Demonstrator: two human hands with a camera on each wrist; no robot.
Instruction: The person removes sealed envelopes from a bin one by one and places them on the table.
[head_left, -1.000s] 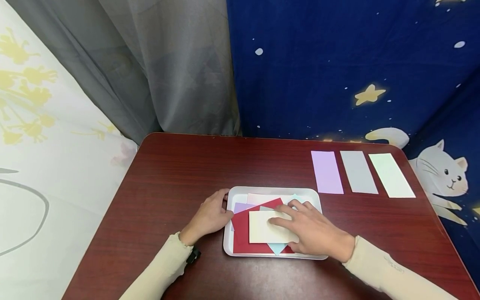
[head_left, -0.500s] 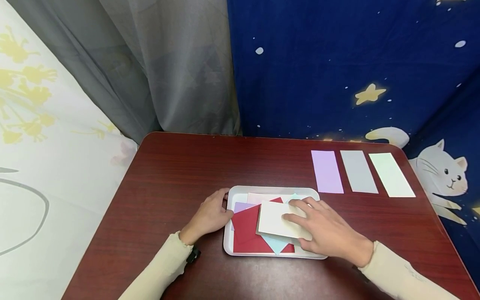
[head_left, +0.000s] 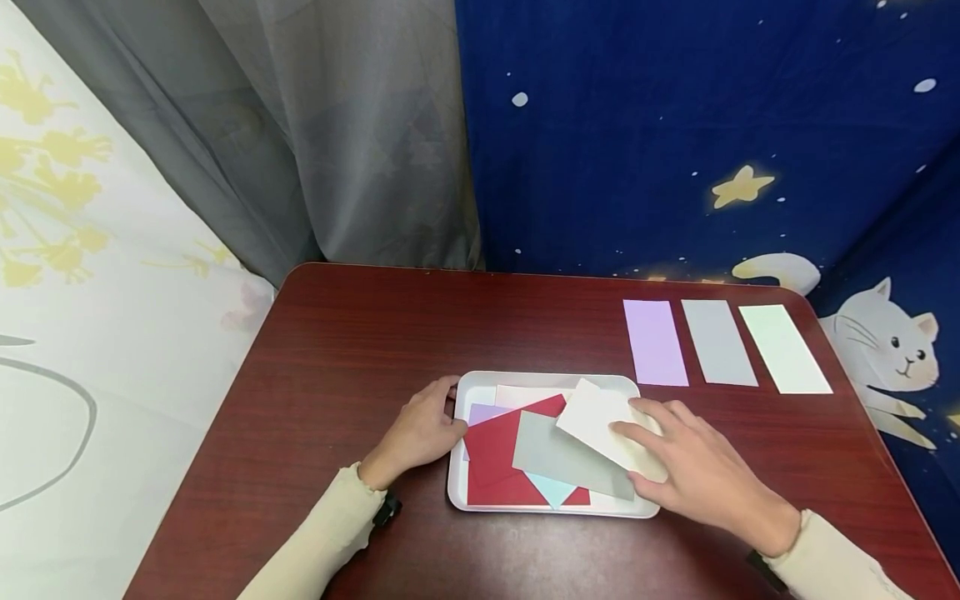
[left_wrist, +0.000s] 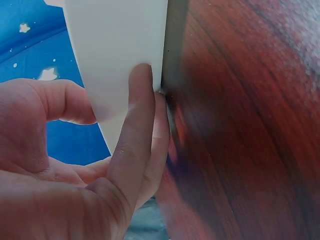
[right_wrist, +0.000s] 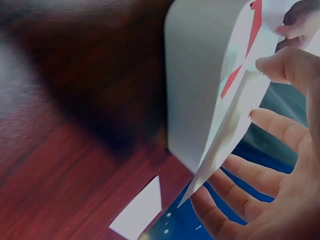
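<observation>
A white tray (head_left: 478, 388) sits on the table with paper cards overlapping in it. My left hand (head_left: 416, 429) holds its left end. The left wrist view has the thumb at the rim and fingers along the tray wall (left_wrist: 117, 40). My right hand (head_left: 693, 471) pinches a cream card (head_left: 600, 421), tilted over the tray's right side; the right wrist view shows thumb and fingertips at the card's edges. Beneath it lies a grey card (head_left: 551, 450), partly covered. A red card (head_left: 491, 467), a light blue card (head_left: 552, 489), a pink card (head_left: 517, 395) and a purple card (head_left: 483, 412) lie lower.
At the table's back right, a lilac card (head_left: 656, 343), a grey card (head_left: 720, 343) and a pale green card (head_left: 786, 350) lie in a row, spaced apart. Grey and blue curtains (head_left: 600, 167) hang behind the dark red table (head_left: 375, 333).
My right hand has lifted the cream card off the pile, moving it rightward and turning it. The grey card under it has shifted right and is now uncovered. The left hand stays put.
</observation>
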